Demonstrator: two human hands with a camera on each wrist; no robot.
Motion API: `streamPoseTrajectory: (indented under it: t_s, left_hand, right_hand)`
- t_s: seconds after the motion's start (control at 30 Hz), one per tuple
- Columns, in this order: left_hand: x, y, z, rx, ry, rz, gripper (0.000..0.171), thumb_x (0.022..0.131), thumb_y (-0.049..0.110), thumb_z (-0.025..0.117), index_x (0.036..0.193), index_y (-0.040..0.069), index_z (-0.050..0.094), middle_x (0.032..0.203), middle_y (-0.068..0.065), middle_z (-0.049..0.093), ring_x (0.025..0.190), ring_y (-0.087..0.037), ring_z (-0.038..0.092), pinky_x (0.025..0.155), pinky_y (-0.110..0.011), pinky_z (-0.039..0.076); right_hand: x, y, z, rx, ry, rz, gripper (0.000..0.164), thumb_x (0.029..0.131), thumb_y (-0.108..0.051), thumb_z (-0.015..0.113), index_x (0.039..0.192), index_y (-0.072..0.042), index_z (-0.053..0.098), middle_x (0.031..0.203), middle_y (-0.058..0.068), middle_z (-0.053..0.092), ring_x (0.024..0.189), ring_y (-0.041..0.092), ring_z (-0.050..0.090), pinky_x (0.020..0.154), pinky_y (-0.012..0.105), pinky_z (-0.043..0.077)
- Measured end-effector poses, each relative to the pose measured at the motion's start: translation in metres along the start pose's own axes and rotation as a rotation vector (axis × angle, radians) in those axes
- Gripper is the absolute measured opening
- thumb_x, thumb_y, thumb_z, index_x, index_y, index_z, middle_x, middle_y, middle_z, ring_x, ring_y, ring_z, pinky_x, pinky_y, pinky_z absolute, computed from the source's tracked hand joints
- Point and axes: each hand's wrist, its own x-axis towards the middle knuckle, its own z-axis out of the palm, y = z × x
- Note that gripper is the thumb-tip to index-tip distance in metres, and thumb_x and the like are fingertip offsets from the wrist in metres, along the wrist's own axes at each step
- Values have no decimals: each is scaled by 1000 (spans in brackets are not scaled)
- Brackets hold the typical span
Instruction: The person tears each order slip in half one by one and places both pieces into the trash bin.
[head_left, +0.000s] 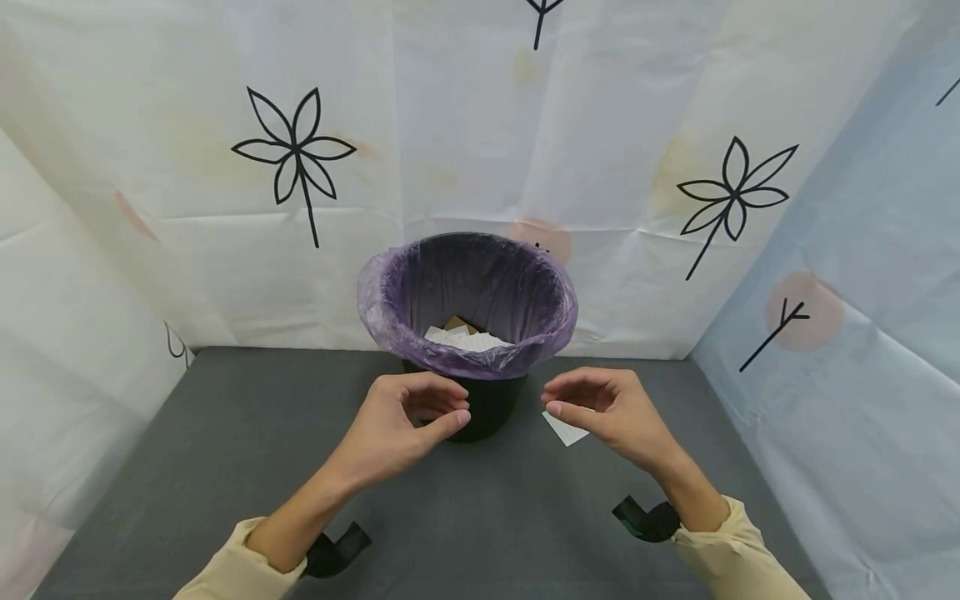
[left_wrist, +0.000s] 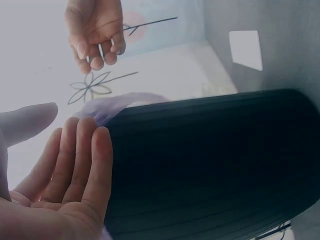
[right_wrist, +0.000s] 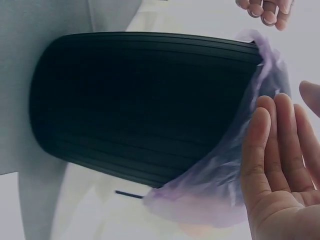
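Note:
A dark trash bin (head_left: 491,408) stands upright near the back wall. Its purple plastic bag (head_left: 375,308) is folded out over the rim, and white paper pieces (head_left: 468,339) with a brown piece lie inside. In front of the bin on the left, my left hand (head_left: 401,429) hovers with relaxed, gently bent fingers and nothing in them. My right hand (head_left: 607,412) mirrors it on the right, also holding nothing. Beneath the right hand in the head view, a white paper piece (head_left: 566,431) lies on the grey table, partly hidden by that hand.
The grey table (head_left: 247,433) meets a white cloth wall (head_left: 450,125) with line-drawn flowers behind the bin. More cloth closes in the left and right sides. A thin dark cord (head_left: 177,343) hangs at the table's back left corner.

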Motion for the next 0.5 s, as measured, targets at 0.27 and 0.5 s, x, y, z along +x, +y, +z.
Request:
streamPoseTrajectory:
  t_s: [0.27, 0.5]
  left_hand:
    - [-5, -22, 20, 18, -31, -9, 14, 90, 6, 76, 104, 7, 74, 96, 0, 74, 85, -14, 72, 79, -33, 59]
    - [-7, -41, 33, 10, -42, -48, 15, 90, 3, 76, 104, 6, 73, 96, -3, 75, 85, -14, 71, 80, -32, 58]
  right_hand:
    - [-9, 22, -1, 17, 16, 35, 21, 92, 2, 72, 111, 10, 69, 107, 26, 70, 95, 22, 73, 79, 31, 58]
    - [-12, 45, -5, -3, 64, 118, 25, 91, -2, 74, 112, 10, 69, 108, 21, 72, 95, 19, 73, 82, 30, 58]
